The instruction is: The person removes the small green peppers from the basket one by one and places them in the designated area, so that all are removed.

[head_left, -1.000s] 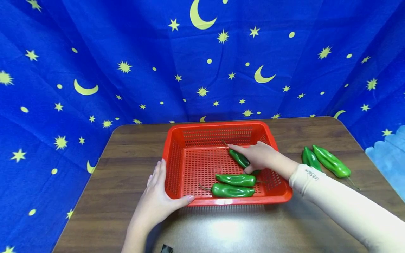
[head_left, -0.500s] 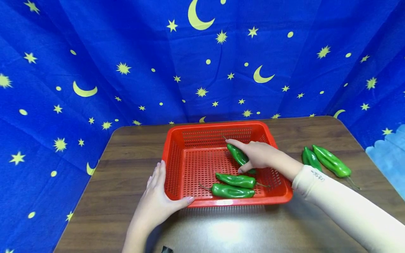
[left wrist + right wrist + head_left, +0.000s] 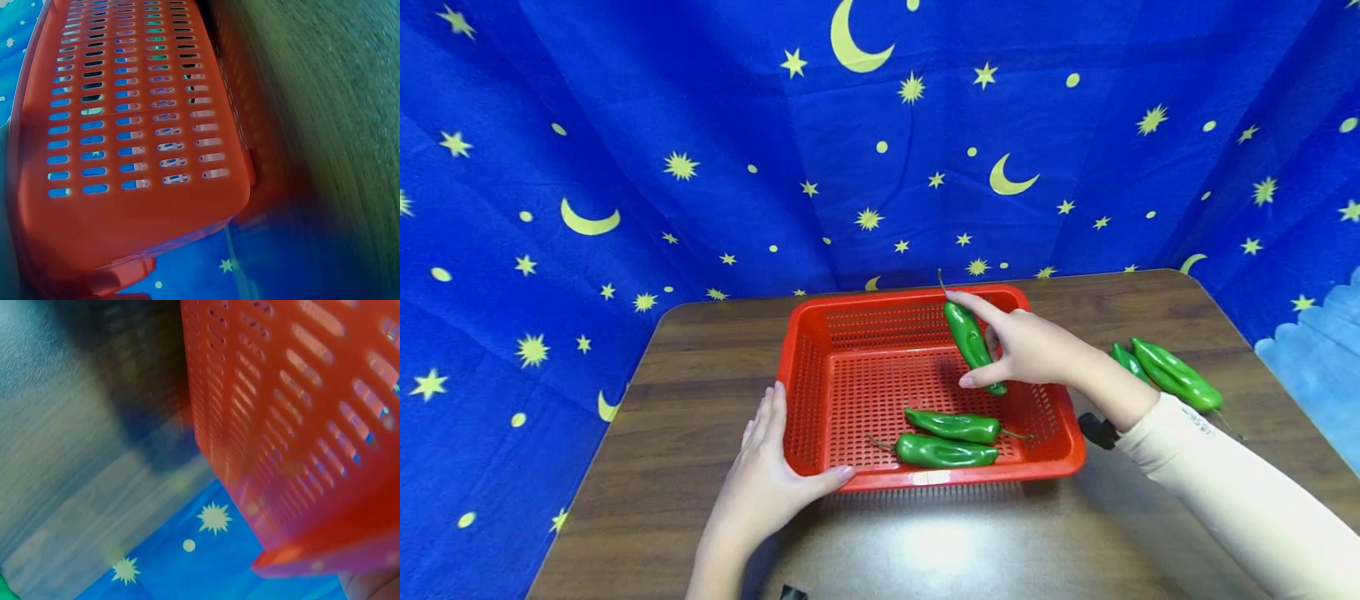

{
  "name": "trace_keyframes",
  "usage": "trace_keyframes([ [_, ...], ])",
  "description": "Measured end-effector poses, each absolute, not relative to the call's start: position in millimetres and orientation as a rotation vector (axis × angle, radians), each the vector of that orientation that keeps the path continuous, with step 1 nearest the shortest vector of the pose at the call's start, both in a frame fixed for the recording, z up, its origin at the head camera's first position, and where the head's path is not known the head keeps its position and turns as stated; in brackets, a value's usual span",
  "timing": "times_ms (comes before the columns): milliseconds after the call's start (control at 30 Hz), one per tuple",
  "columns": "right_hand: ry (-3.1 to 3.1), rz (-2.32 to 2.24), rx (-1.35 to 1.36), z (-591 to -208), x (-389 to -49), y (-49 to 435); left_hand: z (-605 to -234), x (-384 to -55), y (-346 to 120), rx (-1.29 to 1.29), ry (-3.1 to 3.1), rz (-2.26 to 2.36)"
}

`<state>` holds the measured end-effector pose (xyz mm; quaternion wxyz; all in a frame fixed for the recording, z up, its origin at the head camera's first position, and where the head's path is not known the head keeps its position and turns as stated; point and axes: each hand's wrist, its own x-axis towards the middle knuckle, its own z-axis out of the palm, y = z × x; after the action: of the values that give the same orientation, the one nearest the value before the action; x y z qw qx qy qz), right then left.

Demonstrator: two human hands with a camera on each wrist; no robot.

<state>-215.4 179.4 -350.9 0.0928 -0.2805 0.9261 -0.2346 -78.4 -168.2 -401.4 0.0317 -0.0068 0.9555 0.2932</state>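
The right hand [image 3: 1033, 343] pinches a green pepper [image 3: 966, 333] over the red basket [image 3: 895, 298]. The left hand [image 3: 767, 475] touches the basket with straight fingers. This looks like the carrying part; next probably needs a steady pinch.

Green peppers [image 3: 946, 451], red basket [image 3: 1015, 472], brown wood-grain table [image 3: 647, 450], blue yellow-starred curtain [image 3: 737, 108]

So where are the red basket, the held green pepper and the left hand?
Red basket [image 3: 880, 387], head view: bare mesh floor.
Held green pepper [image 3: 967, 334], head view: middle of its body.
Left hand [image 3: 762, 480], head view: its back.
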Motion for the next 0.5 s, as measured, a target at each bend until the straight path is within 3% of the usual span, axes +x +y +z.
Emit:
trace_keyframes([
  [500, 2.803, -0.791, -0.865, -333.2, -207.4, 214.1, -403.4, -78.2, -168.5, -0.013, 2.951, 0.905],
])
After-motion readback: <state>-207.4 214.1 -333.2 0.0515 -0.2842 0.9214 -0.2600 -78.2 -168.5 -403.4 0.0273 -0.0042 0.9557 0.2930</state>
